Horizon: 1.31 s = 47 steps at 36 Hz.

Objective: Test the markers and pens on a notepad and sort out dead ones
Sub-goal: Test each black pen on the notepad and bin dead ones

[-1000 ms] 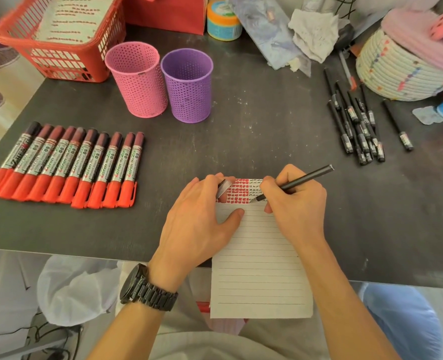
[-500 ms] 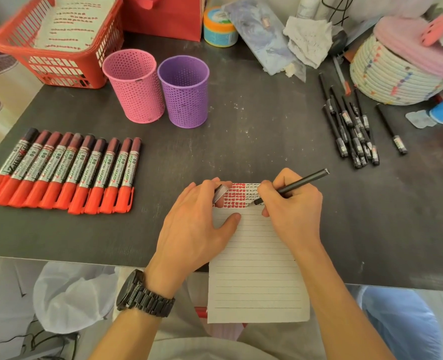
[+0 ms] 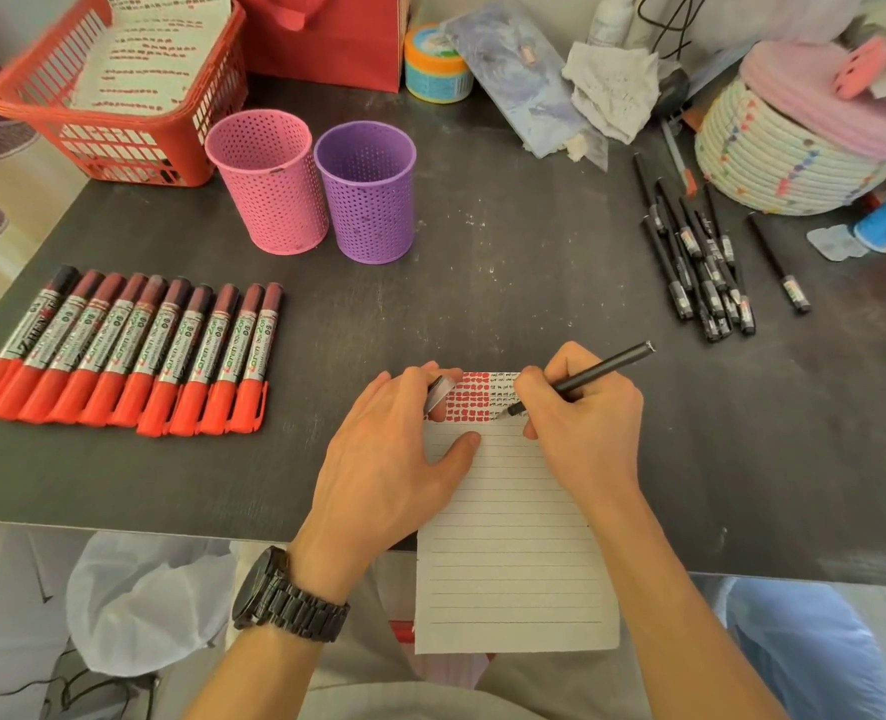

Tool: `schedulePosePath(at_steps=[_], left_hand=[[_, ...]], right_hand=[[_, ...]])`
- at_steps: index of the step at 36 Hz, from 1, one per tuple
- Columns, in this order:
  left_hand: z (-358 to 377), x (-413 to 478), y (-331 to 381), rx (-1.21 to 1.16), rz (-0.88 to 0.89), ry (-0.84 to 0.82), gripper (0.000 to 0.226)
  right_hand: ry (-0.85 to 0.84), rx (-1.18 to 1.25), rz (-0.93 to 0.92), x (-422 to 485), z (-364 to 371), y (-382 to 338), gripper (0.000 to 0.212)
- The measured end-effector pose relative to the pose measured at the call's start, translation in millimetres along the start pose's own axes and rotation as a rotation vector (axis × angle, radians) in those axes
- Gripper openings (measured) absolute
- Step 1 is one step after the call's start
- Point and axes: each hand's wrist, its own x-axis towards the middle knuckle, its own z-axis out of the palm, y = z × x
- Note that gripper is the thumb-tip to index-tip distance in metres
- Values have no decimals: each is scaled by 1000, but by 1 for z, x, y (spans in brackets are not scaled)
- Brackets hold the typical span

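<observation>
A lined notepad [image 3: 513, 537] lies over the table's front edge, its top rows filled with red and black test marks. My right hand [image 3: 581, 423] grips a thin black pen [image 3: 602, 368] with its tip on the paper beside the marks. My left hand [image 3: 394, 459] presses on the pad's left side and holds a small pen cap [image 3: 436, 391] between its fingers. A row of several red markers [image 3: 134, 350] lies at the left. Several thin black pens [image 3: 700, 267] lie in a loose pile at the right.
A pink mesh cup [image 3: 269, 184] and a purple mesh cup [image 3: 368, 194] stand side by side at the back. A red basket [image 3: 113, 132] holding marked paper is at the back left, a woven basket [image 3: 778, 153] and clutter at the back right.
The pen tip has shifted slightly along the row of marks. Both hands stay on the pad; the view has drifted a little.
</observation>
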Motion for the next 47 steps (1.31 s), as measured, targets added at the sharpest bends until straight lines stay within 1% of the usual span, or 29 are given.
schedulePosePath(at_steps=[5,8,10,13,17,21,22,24,26,27,30,33,36,41,44,47], left_hand=[[-2,0,1,6,-12,-29,54],[-6,0,4,46,21,-36,60],[-9,1,6,65,28,-81,65],[-7,3,5,57,35,-146,70],[-5,5,5,45,73,-129,73],[-7,6,3,-27,76,-88,77],[-9,5,3,-55,76,-78,74],[-12,2,5,-134,73,-64,57],[-17,-1,6,-217,68,-36,34],[-19,-3,8,-262,53,-15,29],[-21,-6,9,-344,22,25,34],[-19,-8,5,-298,0,1,30],[-16,-6,1,-242,-36,-18,27],[-13,-4,-3,-218,-72,-63,34],[-12,-4,-4,-261,-89,-70,30],[-12,-4,-5,-274,-76,-52,26]], right_hand=[[7,13,2,0,0,-1,28],[84,163,60,1,-4,-2,35],[146,265,92,2,-8,-5,38],[179,357,125,2,-13,-9,39],[164,400,117,0,-25,-13,38],[57,486,129,-7,-36,-14,37],[28,498,138,-9,-37,-13,39],[-18,540,156,-14,-37,-12,37],[-55,621,173,-18,-37,-9,28],[-70,662,174,-19,-38,-8,24],[-98,761,159,-20,-41,-4,27],[-85,771,150,-20,-38,-3,27],[-68,729,140,-19,-35,-1,21],[-80,626,93,-20,-35,-3,7],[-69,597,76,-21,-35,-1,14],[-78,592,61,-22,-35,1,14]])
